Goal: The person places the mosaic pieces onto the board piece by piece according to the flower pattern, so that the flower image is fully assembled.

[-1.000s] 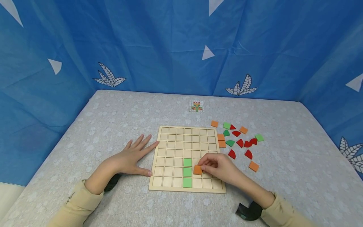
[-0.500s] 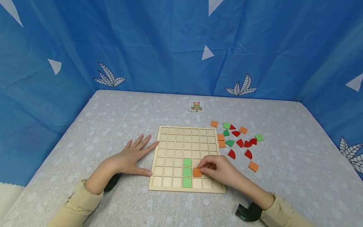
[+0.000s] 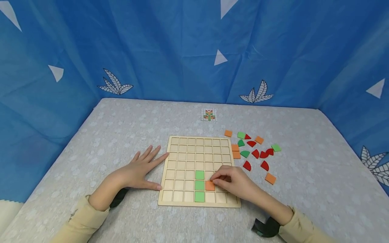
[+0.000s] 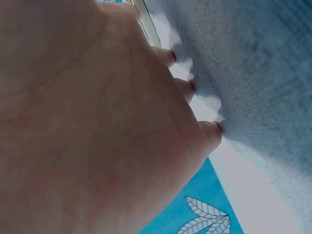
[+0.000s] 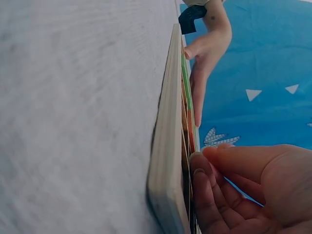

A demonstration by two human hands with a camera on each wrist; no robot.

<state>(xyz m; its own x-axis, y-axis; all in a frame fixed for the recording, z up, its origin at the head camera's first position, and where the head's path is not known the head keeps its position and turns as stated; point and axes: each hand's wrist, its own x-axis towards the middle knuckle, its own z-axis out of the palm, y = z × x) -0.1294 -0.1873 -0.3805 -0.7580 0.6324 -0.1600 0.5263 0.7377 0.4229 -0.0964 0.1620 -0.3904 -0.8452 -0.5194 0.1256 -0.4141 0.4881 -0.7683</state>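
Orange tile (image 3: pixel 210 185): now lying flat in its board (image 3: pixel 182 168) cell beside the green column (image 3: pixel 199 185), no longer tilted, right hand (image 3: pixel 234 182) pinching its edge; left hand (image 3: pixel 138 168) lying flat, fingers spread, bracing the board on the desk (image 3: pixel 121 128).

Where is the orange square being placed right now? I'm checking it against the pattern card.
In the head view the orange square lies in the wooden grid board, second row from the near edge, directly right of the middle green square, under the right hand fingertips.
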